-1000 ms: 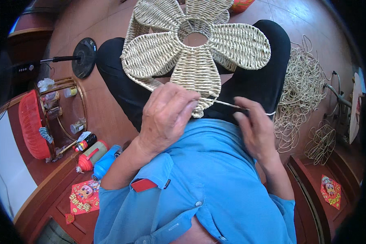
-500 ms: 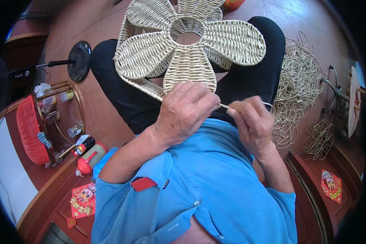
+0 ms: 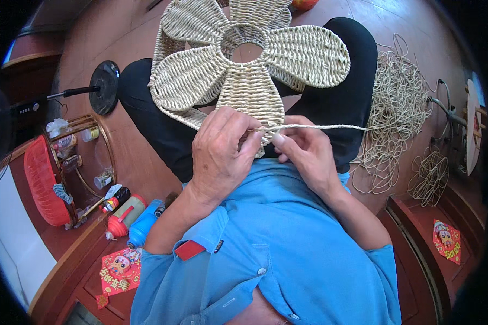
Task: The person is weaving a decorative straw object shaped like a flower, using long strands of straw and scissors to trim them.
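A flower-shaped woven basket piece [image 3: 306,54] with petals around a round centre hole rests across my lap. My left hand [image 3: 219,151] is closed at the tip of the nearest petal, thumb and forefinger pinching a pale twisted cord [image 3: 325,127] against its edge. From there the cord runs right, over the fingers of my right hand [image 3: 309,154], towards the heap beside my leg. My right hand is closed just right of the petal tip, its thumb tip at the cord. Its curled fingers are partly hidden.
A large tangled heap of cord [image 3: 393,108] lies on the floor to the right, with a smaller coil [image 3: 429,176] nearby. At left stand a fan base [image 3: 104,86], a rack with a red basket [image 3: 42,181], and several bottles and flasks [image 3: 126,216].
My right hand has moved left and up to the petal tip, beside my left hand. The cord now stretches straight across it to the right. The woven piece has shifted slightly left.
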Motion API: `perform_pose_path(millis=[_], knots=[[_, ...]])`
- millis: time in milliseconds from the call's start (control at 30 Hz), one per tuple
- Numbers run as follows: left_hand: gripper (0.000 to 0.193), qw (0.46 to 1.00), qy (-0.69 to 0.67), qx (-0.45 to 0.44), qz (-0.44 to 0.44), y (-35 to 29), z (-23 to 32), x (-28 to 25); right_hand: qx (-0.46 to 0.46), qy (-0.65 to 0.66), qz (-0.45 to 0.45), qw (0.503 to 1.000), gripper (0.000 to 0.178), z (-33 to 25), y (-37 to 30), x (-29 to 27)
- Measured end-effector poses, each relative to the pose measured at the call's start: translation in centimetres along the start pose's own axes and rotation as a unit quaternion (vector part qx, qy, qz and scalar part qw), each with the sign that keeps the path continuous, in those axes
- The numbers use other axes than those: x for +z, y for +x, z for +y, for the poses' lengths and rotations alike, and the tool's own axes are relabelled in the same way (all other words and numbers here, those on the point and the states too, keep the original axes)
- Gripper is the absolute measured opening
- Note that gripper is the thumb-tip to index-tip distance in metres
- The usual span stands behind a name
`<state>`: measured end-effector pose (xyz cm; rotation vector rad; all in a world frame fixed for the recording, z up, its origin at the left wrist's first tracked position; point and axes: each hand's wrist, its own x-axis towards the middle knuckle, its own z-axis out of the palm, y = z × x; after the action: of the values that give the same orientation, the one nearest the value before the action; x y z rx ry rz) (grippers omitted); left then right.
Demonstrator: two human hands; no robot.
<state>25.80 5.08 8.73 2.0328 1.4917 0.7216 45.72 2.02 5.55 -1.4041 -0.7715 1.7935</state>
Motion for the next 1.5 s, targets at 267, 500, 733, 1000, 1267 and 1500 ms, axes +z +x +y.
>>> perform_pose_path(millis=[267,500,733,1000,1267,1500], knots=[[0.010,0.978,-0.139,-0.153,-0.024,0.0,-0.8,-1.9,0.004,0.033,-0.019,0.999,0.047,0.2,2.3,1.0],[0.014,0.999,-0.034,0.001,-0.034,0.4,-0.8,-0.5,-0.015,0.084,-0.037,0.996,0.050,0.6,3.0,1.3],[0.014,0.999,-0.008,0.033,-0.021,0.6,-0.5,-0.2,-0.005,0.025,-0.033,0.999,0.053,0.1,2.6,0.9],[0.017,0.992,-0.127,-0.004,-0.002,0.5,-0.3,-0.5,-0.026,-0.002,-0.021,0.999,0.034,-0.9,-0.7,-3.4],[0.020,0.975,0.079,0.204,-0.046,1.6,0.2,2.8,-0.033,-0.161,0.073,0.984,0.027,-3.9,-5.0,-14.7],[0.017,0.954,0.118,0.276,-0.002,1.4,-0.6,3.7,-0.140,-0.248,0.225,0.932,0.019,0.3,-7.4,-30.7]])
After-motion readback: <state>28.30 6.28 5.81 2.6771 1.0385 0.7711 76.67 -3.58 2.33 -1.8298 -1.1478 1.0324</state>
